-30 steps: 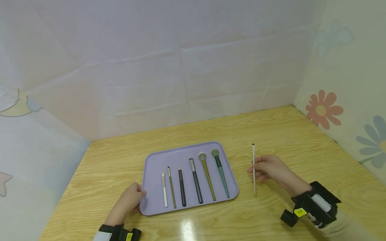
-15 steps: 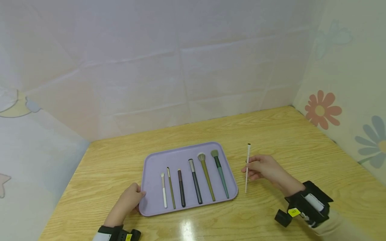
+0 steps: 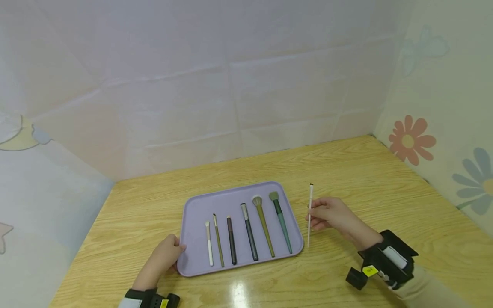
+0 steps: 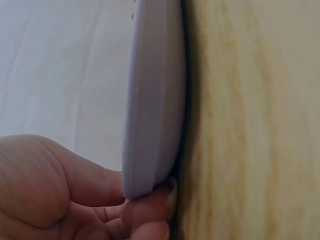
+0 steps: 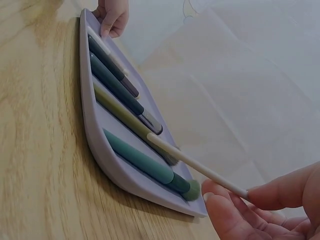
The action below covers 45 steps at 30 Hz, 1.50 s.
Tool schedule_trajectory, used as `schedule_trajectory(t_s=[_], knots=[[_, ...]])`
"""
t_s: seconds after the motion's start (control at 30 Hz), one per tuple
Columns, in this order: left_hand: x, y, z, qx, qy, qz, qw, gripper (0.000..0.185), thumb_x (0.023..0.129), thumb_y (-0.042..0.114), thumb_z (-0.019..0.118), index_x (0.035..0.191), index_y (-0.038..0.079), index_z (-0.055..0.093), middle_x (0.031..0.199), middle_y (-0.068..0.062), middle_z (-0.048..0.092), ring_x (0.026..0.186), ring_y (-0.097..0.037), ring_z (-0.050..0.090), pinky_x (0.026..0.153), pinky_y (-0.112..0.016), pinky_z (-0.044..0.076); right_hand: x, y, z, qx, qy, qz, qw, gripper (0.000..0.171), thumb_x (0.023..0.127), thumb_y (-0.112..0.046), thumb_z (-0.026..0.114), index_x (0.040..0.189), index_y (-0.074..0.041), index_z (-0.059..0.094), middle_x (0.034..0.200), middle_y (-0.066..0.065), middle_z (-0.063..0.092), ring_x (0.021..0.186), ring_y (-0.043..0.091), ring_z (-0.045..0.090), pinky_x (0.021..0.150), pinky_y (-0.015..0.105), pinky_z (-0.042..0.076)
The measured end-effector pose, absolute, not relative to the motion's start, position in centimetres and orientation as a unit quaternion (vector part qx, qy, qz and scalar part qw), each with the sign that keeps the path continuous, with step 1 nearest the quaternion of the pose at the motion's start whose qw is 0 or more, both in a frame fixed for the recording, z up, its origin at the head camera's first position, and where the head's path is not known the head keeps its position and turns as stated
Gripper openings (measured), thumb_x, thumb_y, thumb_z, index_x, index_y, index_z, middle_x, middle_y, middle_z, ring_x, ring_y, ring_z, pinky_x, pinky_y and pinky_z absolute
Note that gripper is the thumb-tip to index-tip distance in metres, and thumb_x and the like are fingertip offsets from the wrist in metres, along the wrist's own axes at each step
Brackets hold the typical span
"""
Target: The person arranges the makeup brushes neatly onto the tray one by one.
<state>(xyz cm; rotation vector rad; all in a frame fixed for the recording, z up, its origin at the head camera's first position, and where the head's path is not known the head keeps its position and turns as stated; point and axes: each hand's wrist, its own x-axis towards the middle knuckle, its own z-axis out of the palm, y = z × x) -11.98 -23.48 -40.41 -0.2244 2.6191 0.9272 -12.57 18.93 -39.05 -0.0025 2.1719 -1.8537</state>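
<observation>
A purple tray (image 3: 242, 265) lies on the wooden table with several makeup brushes side by side on it. My left hand (image 3: 164, 254) grips the tray's left edge; in the left wrist view the thumb (image 4: 95, 182) is above the rim and fingertips are tucked below. Just right of the tray, my right hand (image 3: 327, 216) pinches a thin white makeup brush (image 3: 310, 205) with a small dark tip. That brush is held off the table, its handle end near the tray's right edge. Nearest to it on the tray is the green makeup brush (image 3: 283, 226).
Beside the green one lies an olive brush (image 3: 265, 226), then a black brush (image 3: 250, 235), a dark short brush (image 3: 232, 241), a thin olive brush (image 3: 219, 241) and a white brush (image 3: 209, 246). A fabric-covered wall (image 3: 231, 107) stands behind the table (image 3: 346, 171).
My right hand has moved left with the thin white makeup brush, closer to the tray. The left hand and the tray have stayed in place.
</observation>
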Motion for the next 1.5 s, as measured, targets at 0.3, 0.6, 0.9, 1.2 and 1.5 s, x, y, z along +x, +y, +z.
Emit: schedule_trajectory(t_s=[0.3, 0.6, 0.9, 1.2, 1.5], knots=[[-12.1, -23.7, -40.7, -0.085, 0.924, 0.327, 0.181, 0.014, 0.097, 0.007, 0.051, 0.091, -0.005, 0.047, 0.076, -0.014, 0.053, 0.062, -0.022, 0.055, 0.052, -0.031, 0.048, -12.8, 18.1, -38.8, -0.012, 0.751, -0.643, 0.15, 0.026, 0.096, 0.001, 0.051, 0.111, 0.02, 0.045, 0.079, 0.01, 0.065, 0.066, 0.014, 0.064, 0.06, 0.028, 0.056], [-12.1, -23.8, -40.8, -0.084, 0.924, 0.327, 0.178, 0.015, 0.097, 0.008, 0.051, 0.092, -0.006, 0.048, 0.075, -0.014, 0.053, 0.06, -0.022, 0.055, 0.051, -0.031, 0.048, -13.0, 17.3, -39.0, -0.023, 0.747, -0.647, 0.152, 0.026, 0.096, 0.0, 0.052, 0.112, 0.02, 0.045, 0.076, 0.007, 0.064, 0.065, 0.015, 0.064, 0.061, 0.03, 0.056], [-12.1, -23.6, -40.5, -0.086, 0.926, 0.321, 0.177, 0.015, 0.097, 0.007, 0.051, 0.092, -0.006, 0.048, 0.076, -0.014, 0.053, 0.061, -0.022, 0.055, 0.052, -0.031, 0.049, -13.0, 16.2, -39.0, -0.028, 0.734, -0.66, 0.156, 0.026, 0.096, 0.001, 0.052, 0.112, 0.019, 0.045, 0.075, 0.007, 0.064, 0.064, 0.015, 0.065, 0.06, 0.029, 0.056], [-12.0, -23.5, -40.4, -0.083, 0.926, 0.323, 0.174, 0.014, 0.096, 0.007, 0.051, 0.091, -0.006, 0.048, 0.075, -0.014, 0.053, 0.061, -0.022, 0.055, 0.051, -0.031, 0.049, -13.1, 15.0, -39.3, -0.031, 0.725, -0.668, 0.161, 0.028, 0.094, 0.002, 0.053, 0.113, 0.021, 0.045, 0.076, 0.007, 0.065, 0.064, 0.014, 0.065, 0.059, 0.028, 0.056], [-11.9, -23.5, -40.4, -0.079, 0.926, 0.326, 0.173, 0.014, 0.096, 0.007, 0.051, 0.091, -0.006, 0.049, 0.074, -0.013, 0.053, 0.059, -0.021, 0.054, 0.051, -0.03, 0.048, -13.2, 13.5, -39.6, -0.038, 0.72, -0.671, 0.17, 0.019, 0.093, 0.001, 0.055, 0.105, 0.015, 0.051, 0.074, 0.007, 0.066, 0.063, 0.014, 0.065, 0.057, 0.028, 0.055]])
